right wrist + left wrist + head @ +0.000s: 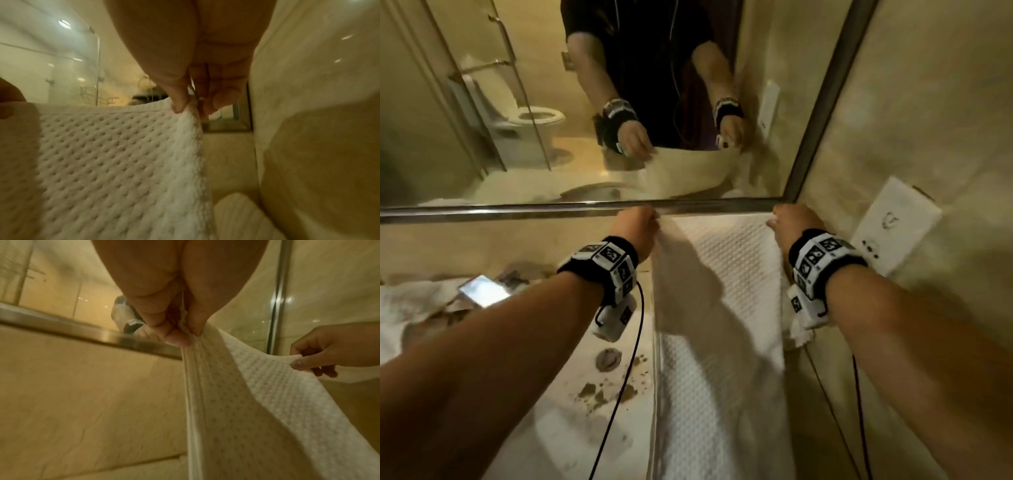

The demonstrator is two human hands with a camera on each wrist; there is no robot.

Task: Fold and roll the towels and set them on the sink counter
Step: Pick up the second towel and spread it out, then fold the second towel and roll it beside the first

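Observation:
A white waffle-textured towel hangs lengthways in front of me, held up by its top edge just under the mirror frame. My left hand pinches the top left corner; the towel drops away below it. My right hand pinches the top right corner between thumb and fingers, and shows in the left wrist view as my right hand. The towel fills the lower left of the right wrist view. Its lower end runs out of view at the bottom.
The marble sink counter lies under the towel, with a drain fitting. Crumpled white towels and a phone lie at the left. A wall socket plate is right. The mirror is close ahead.

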